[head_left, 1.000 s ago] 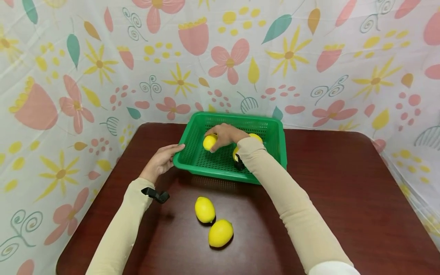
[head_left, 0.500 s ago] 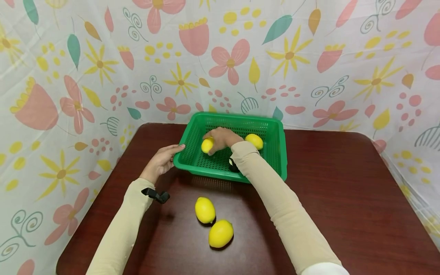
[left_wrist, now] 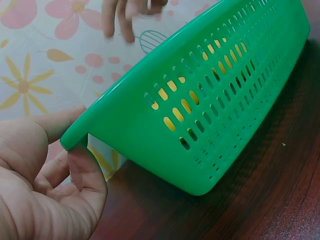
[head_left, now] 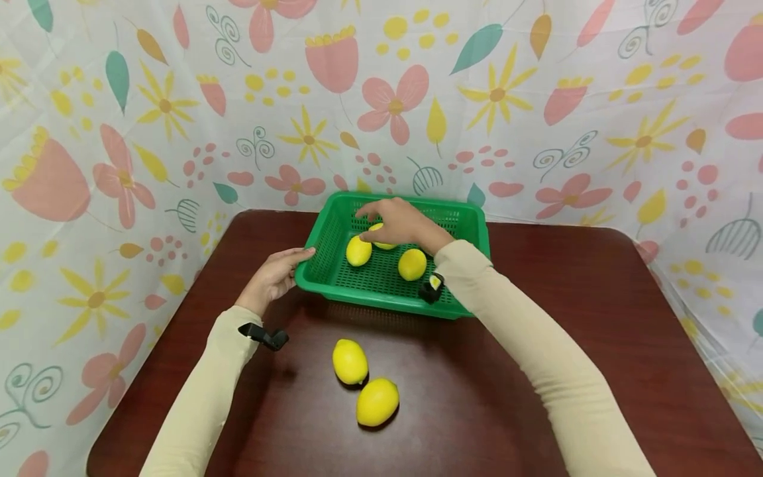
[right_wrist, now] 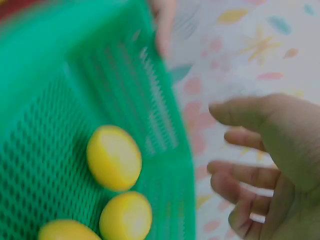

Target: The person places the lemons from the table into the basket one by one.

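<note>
A green plastic basket [head_left: 390, 301] stands at the back of the table. My left hand [head_left: 276, 278] grips its left rim, the thumb on one side and curled fingers on the other in the left wrist view. Above the basket hovers my right hand [head_left: 402, 222], fingers spread and loosely bent, holding nothing. Beneath and beside it, a lemon [head_left: 359, 251] lies at the basket's left, another lemon [head_left: 412, 265] sits near the middle, and a third lemon [head_left: 381, 237] is partly covered by the hand. The right wrist view shows three lemons [right_wrist: 114, 158] on the mesh floor.
On the dark red-brown table [head_left: 566, 331], two more lemons, a rear lemon [head_left: 350, 362] and a front lemon [head_left: 378, 402], lie close together in front of the basket. A flower-printed curtain [head_left: 507, 132] hangs right behind the table and along its left side.
My right hand has let go of the lemon at the basket's left and lifted up and to the right. The left hand keeps its grip on the rim. The head view has shifted slightly.
</note>
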Tool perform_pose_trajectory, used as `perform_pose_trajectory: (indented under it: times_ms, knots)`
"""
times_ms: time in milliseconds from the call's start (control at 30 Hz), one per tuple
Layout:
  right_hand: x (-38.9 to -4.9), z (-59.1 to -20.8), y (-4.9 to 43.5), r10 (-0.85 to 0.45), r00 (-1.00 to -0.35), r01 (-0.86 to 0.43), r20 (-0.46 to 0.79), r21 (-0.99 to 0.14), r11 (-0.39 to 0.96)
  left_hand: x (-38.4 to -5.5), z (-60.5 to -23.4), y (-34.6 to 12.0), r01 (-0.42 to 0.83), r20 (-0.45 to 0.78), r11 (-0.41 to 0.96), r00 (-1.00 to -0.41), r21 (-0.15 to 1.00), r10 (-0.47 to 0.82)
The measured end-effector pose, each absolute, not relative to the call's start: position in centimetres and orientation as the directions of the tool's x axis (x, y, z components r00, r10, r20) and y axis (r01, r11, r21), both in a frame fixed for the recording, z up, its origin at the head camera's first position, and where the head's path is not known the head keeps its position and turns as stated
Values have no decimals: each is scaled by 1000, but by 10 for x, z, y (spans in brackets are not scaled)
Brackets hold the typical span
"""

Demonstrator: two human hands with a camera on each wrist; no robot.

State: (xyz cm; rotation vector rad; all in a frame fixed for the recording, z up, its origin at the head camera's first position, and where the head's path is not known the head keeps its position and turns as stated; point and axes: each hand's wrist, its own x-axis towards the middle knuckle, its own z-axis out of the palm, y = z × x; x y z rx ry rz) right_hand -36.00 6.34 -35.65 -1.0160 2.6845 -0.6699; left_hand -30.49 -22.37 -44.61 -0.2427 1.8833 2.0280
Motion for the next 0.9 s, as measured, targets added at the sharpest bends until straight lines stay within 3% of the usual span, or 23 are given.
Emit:
perform_pose_trajectory:
  times_ms: [200,467,900]
  knots:
    - [-290,-349,89,-587,-805,-521,83,-573,633,-304,-445,-223,-378,-371,-18,-915,925,157]
    - [-210,-375,119,-558,-822,-478,113,-671,567,-300,-447,-226,-373,-358,-75,-920,925,159]
    - [-151,-427,127,-602,-788,-508,129,-687,519,-303,-449,-224,-371,-351,-118,-922,921,162]
